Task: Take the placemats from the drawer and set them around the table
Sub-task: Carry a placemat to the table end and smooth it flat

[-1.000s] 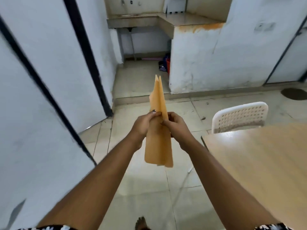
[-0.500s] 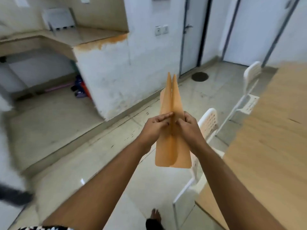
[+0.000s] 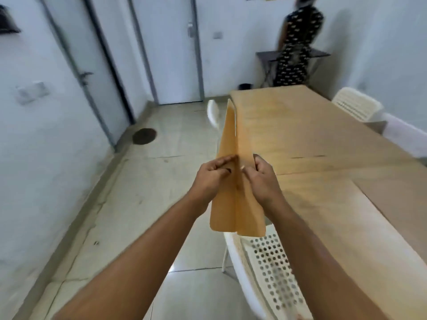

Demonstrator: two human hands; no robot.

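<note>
Thin orange placemats (image 3: 233, 204) are held on edge in front of me, standing nearly vertical and parting slightly at the top. My left hand (image 3: 211, 175) grips them from the left side and my right hand (image 3: 262, 177) from the right, both near the middle. The long wooden table (image 3: 323, 158) stretches away on the right, and the mats hover over its near left edge, above a chair. No mat lies on the visible part of the table.
A white perforated chair (image 3: 265, 269) stands just below my hands at the table's left side; another white chair (image 3: 213, 112) sits further along, and a third (image 3: 355, 105) on the far right side. A person (image 3: 295, 42) stands by a small dark table at the back. White doors line the left wall.
My view has swung to the right, from the counter and floor to the full length of the table. Both hands keep the same grip on the mats.
</note>
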